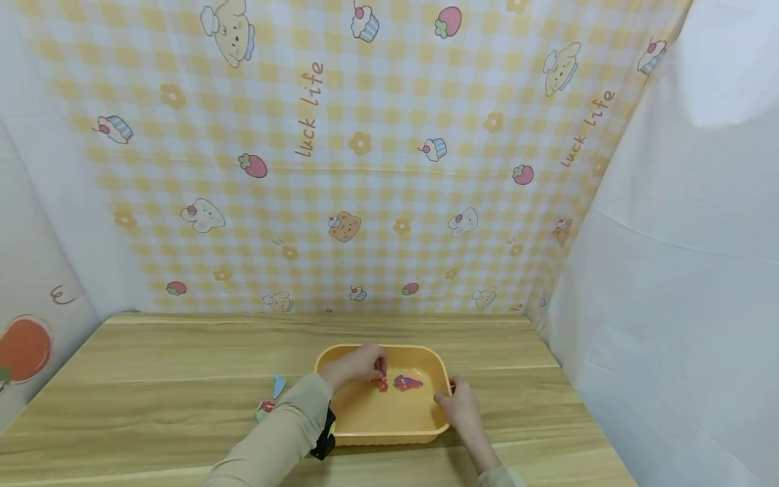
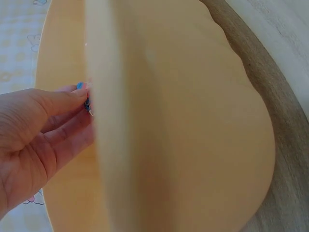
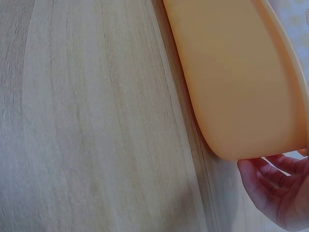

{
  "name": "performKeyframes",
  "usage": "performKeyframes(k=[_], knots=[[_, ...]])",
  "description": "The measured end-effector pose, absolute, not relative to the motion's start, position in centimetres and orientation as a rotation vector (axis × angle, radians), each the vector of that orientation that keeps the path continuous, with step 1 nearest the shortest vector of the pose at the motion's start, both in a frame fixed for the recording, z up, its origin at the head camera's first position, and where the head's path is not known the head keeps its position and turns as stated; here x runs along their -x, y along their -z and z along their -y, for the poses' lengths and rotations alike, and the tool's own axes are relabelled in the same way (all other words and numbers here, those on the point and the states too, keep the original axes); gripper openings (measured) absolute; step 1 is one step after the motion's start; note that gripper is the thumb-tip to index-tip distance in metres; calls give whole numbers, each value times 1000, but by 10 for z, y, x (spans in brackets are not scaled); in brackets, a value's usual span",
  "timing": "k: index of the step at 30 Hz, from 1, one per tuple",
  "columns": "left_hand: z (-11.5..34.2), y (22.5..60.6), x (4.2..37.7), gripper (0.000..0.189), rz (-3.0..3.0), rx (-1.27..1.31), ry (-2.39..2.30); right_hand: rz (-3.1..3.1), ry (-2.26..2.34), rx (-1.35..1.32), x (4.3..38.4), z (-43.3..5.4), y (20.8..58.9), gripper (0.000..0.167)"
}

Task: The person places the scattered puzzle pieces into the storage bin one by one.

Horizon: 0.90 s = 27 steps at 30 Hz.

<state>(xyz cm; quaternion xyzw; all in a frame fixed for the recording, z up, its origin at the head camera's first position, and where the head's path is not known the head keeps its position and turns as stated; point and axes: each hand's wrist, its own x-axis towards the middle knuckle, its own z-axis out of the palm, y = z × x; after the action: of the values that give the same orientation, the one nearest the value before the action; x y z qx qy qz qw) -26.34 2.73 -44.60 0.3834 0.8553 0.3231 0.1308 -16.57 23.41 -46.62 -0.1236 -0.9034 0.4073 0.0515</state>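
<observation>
A yellow plastic basin (image 1: 389,412) lies on the table between both hands. My left hand (image 1: 368,362) reaches over its left side and pinches a small red piece (image 1: 381,384) above the basin floor. In the left wrist view that hand (image 2: 43,130) shows thumb and fingers together on the piece (image 2: 87,99), which has blue and pink on it and is partly hidden by the basin wall. To its right, a flat purple and red piece (image 1: 407,383) lies in the basin. My right hand (image 1: 460,404) grips the basin's right end, thumb at the rim.
Left of the basin, a light blue piece (image 1: 278,386) and a red and green piece (image 1: 265,409) lie on the wooden table (image 1: 182,392), the latter partly behind my left sleeve. A yellow checked cloth (image 1: 389,182) hangs behind the table, with white cloth on both sides.
</observation>
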Motion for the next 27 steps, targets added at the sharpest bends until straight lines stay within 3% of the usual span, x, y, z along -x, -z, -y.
performKeyframes(k=[27], knots=[[-17,441,259,4,-2506,-1118,-886,2744,-1286,387,167,-235,465,35]])
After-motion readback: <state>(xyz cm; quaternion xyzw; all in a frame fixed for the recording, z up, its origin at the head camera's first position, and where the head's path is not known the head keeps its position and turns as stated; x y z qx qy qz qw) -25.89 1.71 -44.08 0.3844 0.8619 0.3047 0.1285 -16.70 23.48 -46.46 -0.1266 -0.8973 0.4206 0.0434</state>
